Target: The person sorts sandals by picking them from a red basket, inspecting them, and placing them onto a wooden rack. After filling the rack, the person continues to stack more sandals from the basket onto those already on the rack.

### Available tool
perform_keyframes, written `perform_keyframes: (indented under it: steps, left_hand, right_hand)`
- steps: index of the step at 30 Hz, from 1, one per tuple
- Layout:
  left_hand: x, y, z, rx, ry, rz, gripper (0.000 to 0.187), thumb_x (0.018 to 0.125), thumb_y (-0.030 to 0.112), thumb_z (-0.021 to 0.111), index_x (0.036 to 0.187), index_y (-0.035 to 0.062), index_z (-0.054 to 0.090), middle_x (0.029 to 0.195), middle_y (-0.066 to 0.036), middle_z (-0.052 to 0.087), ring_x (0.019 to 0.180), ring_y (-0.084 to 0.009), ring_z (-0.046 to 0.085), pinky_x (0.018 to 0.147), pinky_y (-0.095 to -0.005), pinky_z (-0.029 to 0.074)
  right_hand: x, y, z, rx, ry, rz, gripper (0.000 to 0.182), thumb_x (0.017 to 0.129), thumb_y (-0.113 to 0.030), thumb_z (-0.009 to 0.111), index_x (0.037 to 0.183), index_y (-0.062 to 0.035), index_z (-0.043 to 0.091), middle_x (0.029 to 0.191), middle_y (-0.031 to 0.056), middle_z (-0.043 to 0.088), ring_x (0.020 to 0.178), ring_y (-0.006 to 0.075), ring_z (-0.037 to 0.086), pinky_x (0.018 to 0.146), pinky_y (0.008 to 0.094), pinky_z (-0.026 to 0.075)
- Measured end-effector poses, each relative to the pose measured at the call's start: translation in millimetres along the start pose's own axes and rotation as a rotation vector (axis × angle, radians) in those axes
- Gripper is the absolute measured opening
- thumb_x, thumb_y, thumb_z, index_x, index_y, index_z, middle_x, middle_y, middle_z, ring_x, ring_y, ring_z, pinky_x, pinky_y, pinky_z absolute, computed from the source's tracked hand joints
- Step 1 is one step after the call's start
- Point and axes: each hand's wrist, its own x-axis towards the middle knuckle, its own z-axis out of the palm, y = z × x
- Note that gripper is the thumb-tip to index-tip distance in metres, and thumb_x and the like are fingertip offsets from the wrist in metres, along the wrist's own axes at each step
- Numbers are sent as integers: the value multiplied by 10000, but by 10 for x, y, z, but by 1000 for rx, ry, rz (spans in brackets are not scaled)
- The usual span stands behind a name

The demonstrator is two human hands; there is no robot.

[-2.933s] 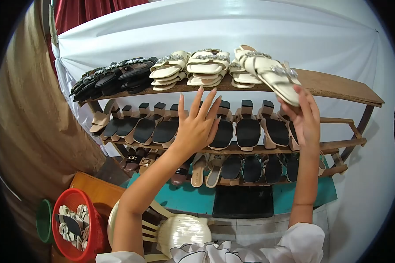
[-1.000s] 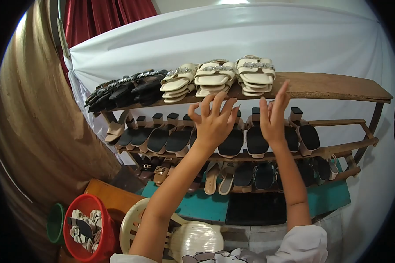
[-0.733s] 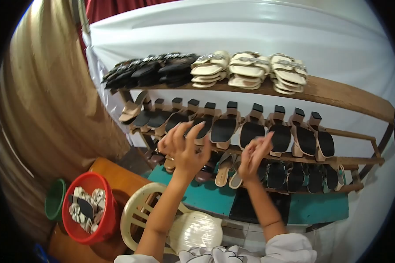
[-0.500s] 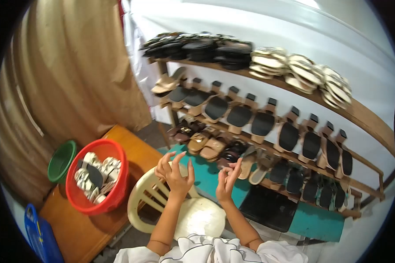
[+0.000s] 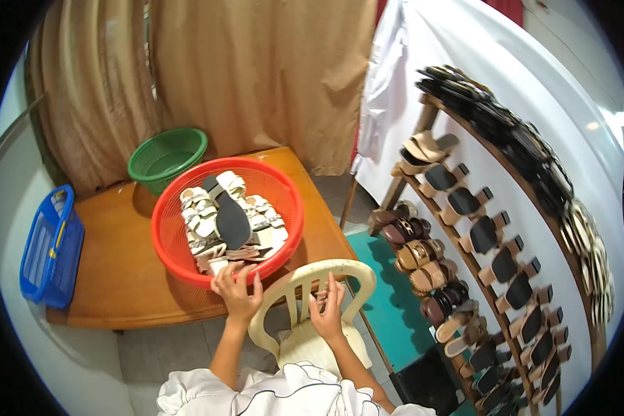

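A red basket stands on the wooden table, full of white strappy sandals with one dark-soled shoe lying sole up on top. At the basket's near rim is my left hand, fingers apart and bent; nothing is seen in it, and whether it touches the rim is unclear. My right hand is over the back of a cream plastic chair, its fingers apart and holding nothing.
On the wooden table are a green basin at the back and a blue basket at the left end. To the right, a wooden rack holds rows of sandals beside a teal surface. Brown curtains hang behind.
The view has turned left, bringing the table and red basket to the middle and the rack to the right. My left hand is now by the basket's rim; my right hand is over the chair back.
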Motion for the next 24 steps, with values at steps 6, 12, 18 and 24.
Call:
perform_keyframes:
  steps: [6,12,18,24]
  left_hand:
    - [316,-797,-85,123,30,-223,446,716,189,604,1119,67,458,1085,-138,446,1076,-299,363,897,-442,246]
    - [445,-1503,-49,-38,-98,-329,483,742,191,593,1137,-21,413,1099,-207,444,1044,-370,409,891,-431,331]
    - [874,-2220,278,-350,-354,-615,608,773,272,599,1203,-70,340,1044,-198,518,979,-268,502,847,-353,386]
    - [1591,-2820,659,-577,-458,-954,613,760,507,529,1130,23,460,886,-40,549,738,-142,490,676,-298,390]
  right_hand:
    - [375,-2,622,-14,-147,-9,347,783,-79,543,1122,-23,498,980,156,451,890,276,457,816,351,369]
    - [578,-169,1138,-176,-206,-179,297,796,-153,543,1079,-64,541,1025,121,494,994,284,435,873,384,308]
    - [500,-37,1339,-460,-207,-271,151,772,-242,553,806,-101,599,894,34,557,991,244,440,807,381,284]
    - [498,-25,1353,-451,-197,-289,149,766,-234,553,802,-95,593,878,36,546,972,244,446,816,387,287]
